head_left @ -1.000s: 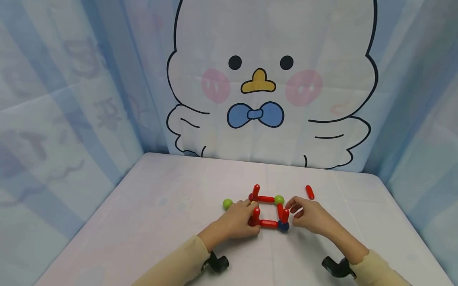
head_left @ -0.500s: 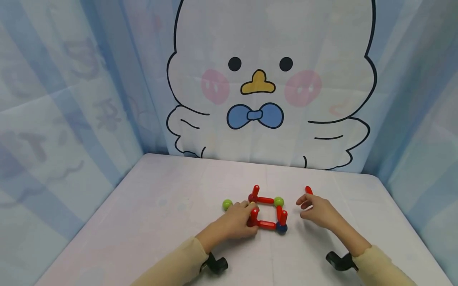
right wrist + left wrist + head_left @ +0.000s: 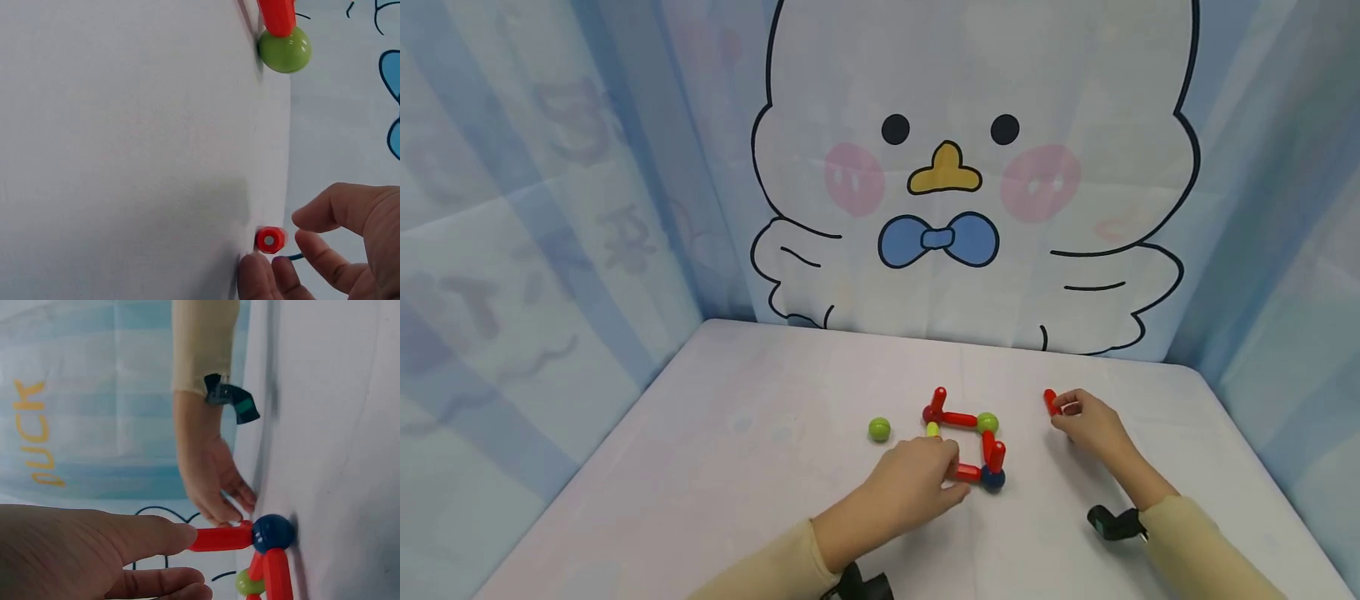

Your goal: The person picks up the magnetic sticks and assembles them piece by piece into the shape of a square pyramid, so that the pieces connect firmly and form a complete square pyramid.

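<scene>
A magnetic stick-and-ball frame on the table joins red rods [image 3: 959, 419] with a green ball [image 3: 987, 423], a dark blue ball [image 3: 992, 477] and a dark red ball [image 3: 932, 414]; some rods stand upright. My left hand [image 3: 906, 483] is over its near-left corner, hiding that part. In the left wrist view the thumb tip overlaps an upright red rod [image 3: 222, 538] on the blue ball, with a gap between thumb and fingers. My right hand [image 3: 1093, 425] is beside a loose red rod [image 3: 1051, 402], fingers spread around its end [image 3: 270, 240], thumb apart from it.
A loose green ball [image 3: 879, 429] lies left of the frame. A yellow piece [image 3: 932, 429] shows on the frame's left side. Behind the pale table [image 3: 775, 517] hangs a cloth with a cartoon duck, and blue curtains flank both sides.
My right hand has moved away from the frame's right side to the loose red rod. My left hand has loosened from the near-left corner and shifted slightly right and nearer.
</scene>
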Demonstrator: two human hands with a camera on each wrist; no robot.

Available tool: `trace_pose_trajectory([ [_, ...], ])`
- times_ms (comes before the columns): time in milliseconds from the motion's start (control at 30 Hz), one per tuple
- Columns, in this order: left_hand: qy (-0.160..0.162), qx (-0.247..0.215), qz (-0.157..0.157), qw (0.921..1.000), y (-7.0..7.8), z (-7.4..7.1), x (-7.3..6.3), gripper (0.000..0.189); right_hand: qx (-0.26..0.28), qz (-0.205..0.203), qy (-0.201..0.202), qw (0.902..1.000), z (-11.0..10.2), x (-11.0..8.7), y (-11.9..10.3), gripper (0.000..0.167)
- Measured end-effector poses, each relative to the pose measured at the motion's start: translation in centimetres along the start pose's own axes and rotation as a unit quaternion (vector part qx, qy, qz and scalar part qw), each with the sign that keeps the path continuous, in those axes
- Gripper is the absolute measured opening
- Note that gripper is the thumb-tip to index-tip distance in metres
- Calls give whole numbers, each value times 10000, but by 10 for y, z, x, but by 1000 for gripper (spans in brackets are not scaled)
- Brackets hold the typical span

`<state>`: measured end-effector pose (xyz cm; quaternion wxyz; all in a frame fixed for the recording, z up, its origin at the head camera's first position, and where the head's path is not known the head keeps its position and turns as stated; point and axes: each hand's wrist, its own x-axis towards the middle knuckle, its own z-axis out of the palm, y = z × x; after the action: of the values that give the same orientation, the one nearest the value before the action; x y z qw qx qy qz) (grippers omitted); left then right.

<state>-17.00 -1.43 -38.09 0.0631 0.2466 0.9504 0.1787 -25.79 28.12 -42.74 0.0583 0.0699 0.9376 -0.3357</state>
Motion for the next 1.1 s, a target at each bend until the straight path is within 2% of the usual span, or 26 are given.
trace_pose_trajectory([
  [100,-84,118,184,9997,8,10,3,31,7,73,198,9998,3,7,2,47],
  [300,-504,75,-3,9987,17,36,15,53,72,138,616,9980,10,23,7,49],
  [433,-626,61,-82,9980,20,47,23,62,127,103,670,9976,12,30,10,50],
  [767,-815,-100,-246,9963,15,55,34,68,-55,244,417,9988,10,35,4,48],
  [900,-722,-123,-229,9971,10,58,36,67,-158,284,338,9989,8,33,1,45],
  [1100,-485,-238,-200,9983,0,57,37,61,4,184,377,9991,7,26,-2,44],
])
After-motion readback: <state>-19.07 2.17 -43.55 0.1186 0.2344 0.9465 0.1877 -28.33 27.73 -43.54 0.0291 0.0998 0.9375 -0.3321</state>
